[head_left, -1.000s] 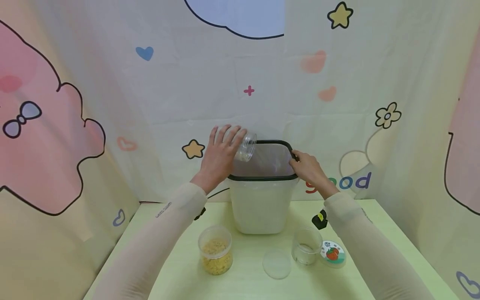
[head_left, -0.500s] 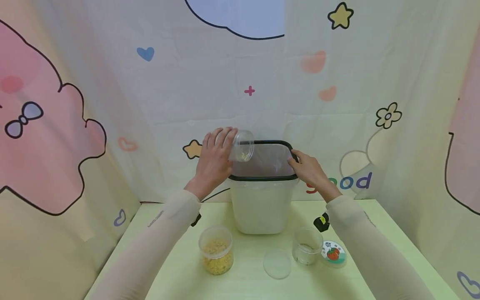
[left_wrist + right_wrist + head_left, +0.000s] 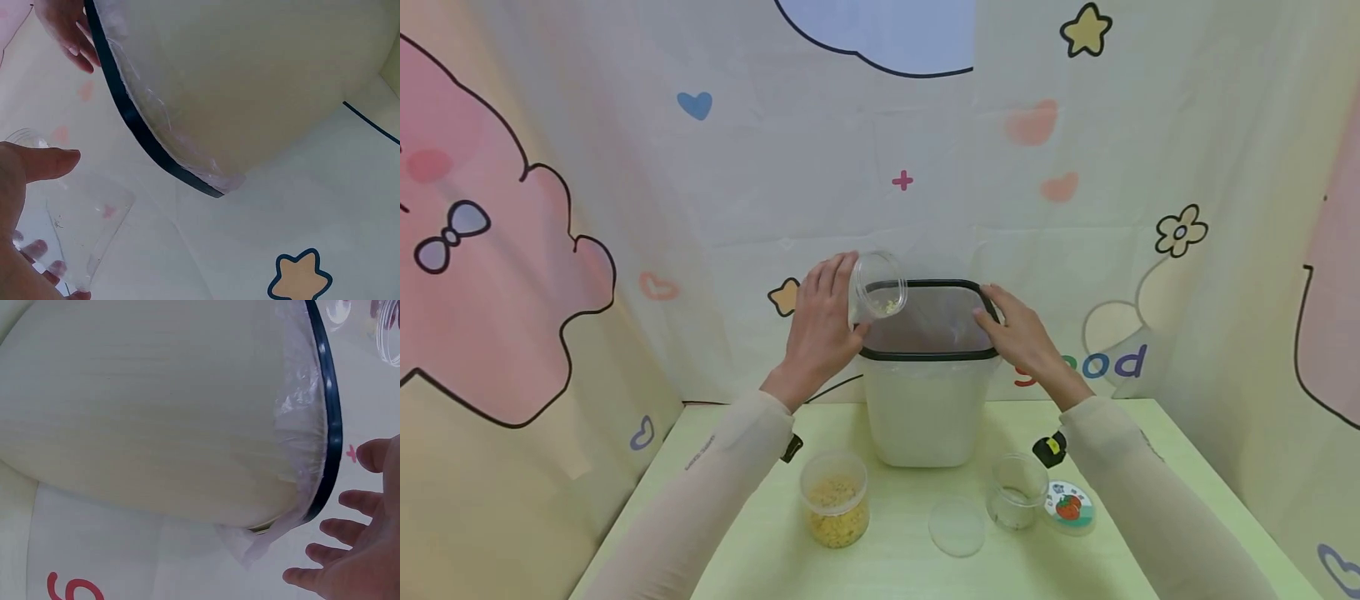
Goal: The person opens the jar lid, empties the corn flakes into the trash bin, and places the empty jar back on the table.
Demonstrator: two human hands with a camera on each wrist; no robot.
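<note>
My left hand (image 3: pixel 822 329) grips a clear plastic jar (image 3: pixel 868 279) by its side, with the jar tipped and its mouth facing right over the left rim of a white trash can (image 3: pixel 925 412). A few yellow crumbs (image 3: pixel 891 307) cling inside near the jar's mouth. The can has a black rim (image 3: pixel 932 357) with a thin plastic bag (image 3: pixel 300 406) folded over it. At the can's right side, my right hand (image 3: pixel 1022 337) has its fingers spread and straight. In the right wrist view those fingers (image 3: pixel 350 531) stand a little away from the rim.
On the table (image 3: pixel 760 492) in front of the can stands a clear jar of yellow crumbs (image 3: pixel 838 521). A clear disc-shaped lid (image 3: pixel 957 527), another clear jar (image 3: pixel 1015 500) and a lid with a red fruit picture (image 3: pixel 1070 507) lie to its right. A printed curtain (image 3: pixel 805 150) hangs behind.
My left hand has drawn slightly left and turned the jar so its mouth shows more toward me. My right hand's fingers have loosened from the rim and straightened.
</note>
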